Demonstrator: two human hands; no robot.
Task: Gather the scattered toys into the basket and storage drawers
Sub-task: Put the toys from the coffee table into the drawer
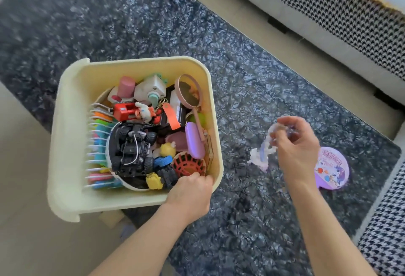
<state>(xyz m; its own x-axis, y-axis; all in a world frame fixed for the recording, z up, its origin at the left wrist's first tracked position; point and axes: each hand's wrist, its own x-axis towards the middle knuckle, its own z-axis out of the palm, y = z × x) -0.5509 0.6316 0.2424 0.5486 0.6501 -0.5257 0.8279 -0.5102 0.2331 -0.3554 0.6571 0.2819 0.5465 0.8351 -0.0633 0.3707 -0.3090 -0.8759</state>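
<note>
Cream basket [72,135] sits on the dark rug [252,91], one side hanging over onto pale floor, packed with toys. Left hand [191,190] curls over the near right corner of its rim, fingertips hidden inside, so what they touch can't be told; it grips the rim. Inside: black monster truck [133,146] lying in a white bowl-like shape, mostly covered; pink-rimmed magnifier [190,91] leaning on the far right wall; purple case [194,142] beside it; red lattice ball [188,165], partly under the left hand. A row of coloured pieces with white prongs along the left side, too blurred to identify.

Right hand [294,142] is above the rug, right of the basket, fingers curled, pinching a clear plastic toy [266,150] with white and lilac bits; motion blur, shape unreadable. Purple round card [333,169] lies flat on the rug just right of that wrist, its left edge cut off by the wrist. Houndstooth sofa [328,12] along the top right, cropped.
</note>
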